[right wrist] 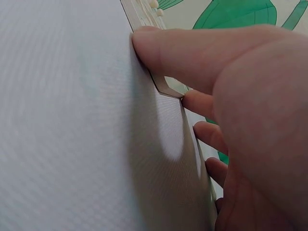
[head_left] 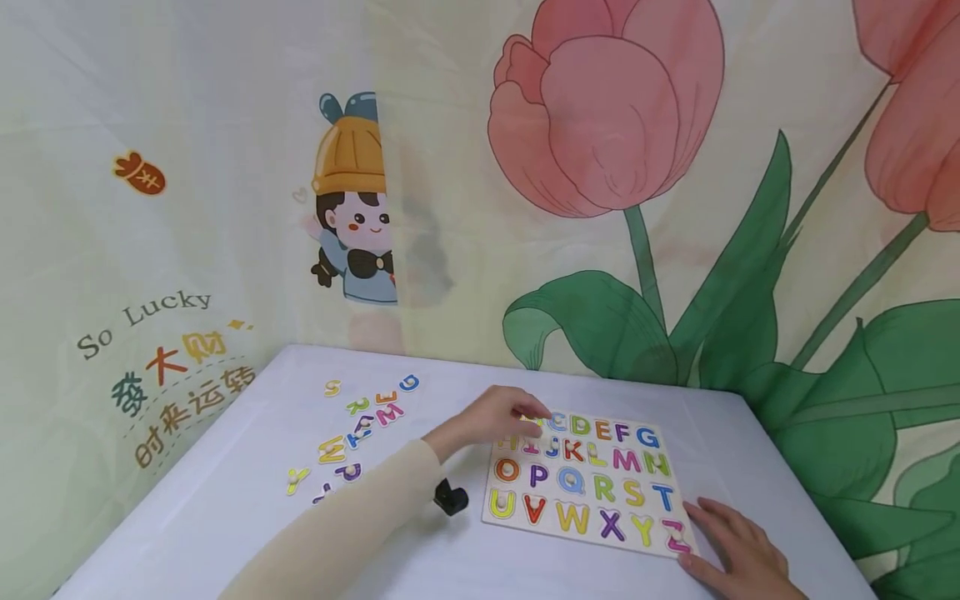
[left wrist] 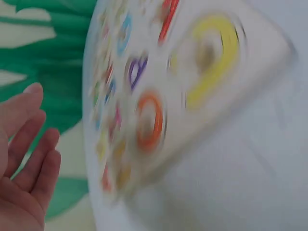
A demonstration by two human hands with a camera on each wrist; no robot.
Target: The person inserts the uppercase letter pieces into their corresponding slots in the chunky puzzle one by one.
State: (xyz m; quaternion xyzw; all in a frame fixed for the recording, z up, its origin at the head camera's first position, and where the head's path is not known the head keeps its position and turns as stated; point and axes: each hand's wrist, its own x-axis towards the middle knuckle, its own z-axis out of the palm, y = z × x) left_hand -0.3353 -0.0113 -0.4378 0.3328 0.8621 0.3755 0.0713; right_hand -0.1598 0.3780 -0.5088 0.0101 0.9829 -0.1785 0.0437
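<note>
An alphabet puzzle board (head_left: 551, 517), with coloured letters in rows, lies on the table. My left hand (head_left: 502, 414) hovers over its far left corner, covering the first letters. In the left wrist view the fingers (left wrist: 42, 175) are loosely bent, with no piece visible in them. At the near right corner my right hand (head_left: 742, 546) holds the board, the thumb (right wrist: 154, 48) against one edge and the fingers against the other. Near that hand a pink Z piece (head_left: 678, 537) sits slightly off its outline. An orange O (left wrist: 150, 122) and a blurred yellow U (left wrist: 226, 48) show up close.
Loose letter pieces are scattered left of the board, including a yellow Y (head_left: 297, 481), a purple P (head_left: 348, 472) and a yellow S (head_left: 332, 387). A small black object (head_left: 452, 498) stands between them and the board. A printed curtain (head_left: 450, 167) hangs behind the white table (head_left: 247, 433).
</note>
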